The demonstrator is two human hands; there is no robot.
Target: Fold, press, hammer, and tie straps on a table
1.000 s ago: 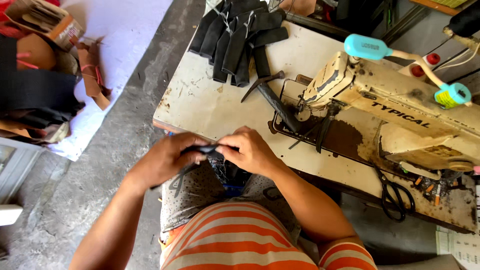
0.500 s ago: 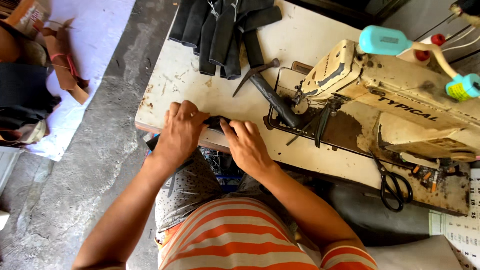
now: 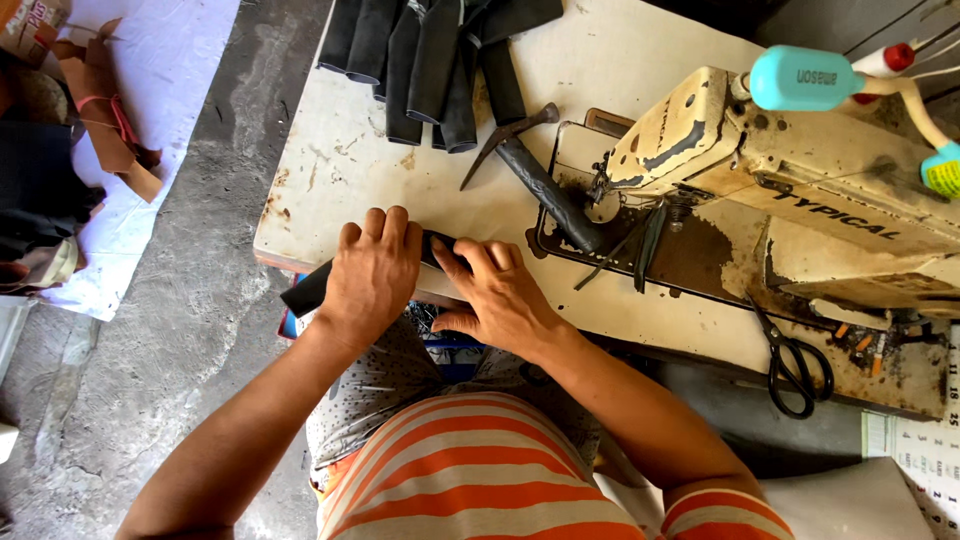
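Both hands (image 3: 372, 270) atop black strip (image 3: 305, 291)

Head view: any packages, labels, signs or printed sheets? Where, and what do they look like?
Cardboard box: top left corner on the floor, brown with a red print.
Yellow label: right edge, on a turquoise thread cone.
Machine lettering: dark, along the cream sewing machine.
Calendar sheet: bottom right, white with a number grid.

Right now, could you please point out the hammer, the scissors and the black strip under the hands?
hammer (image 3: 545, 186): head view, on its dark handle.
scissors (image 3: 797, 372): head view, on the black finger loops.
black strip (image 3: 305, 292): head view, on its left end.
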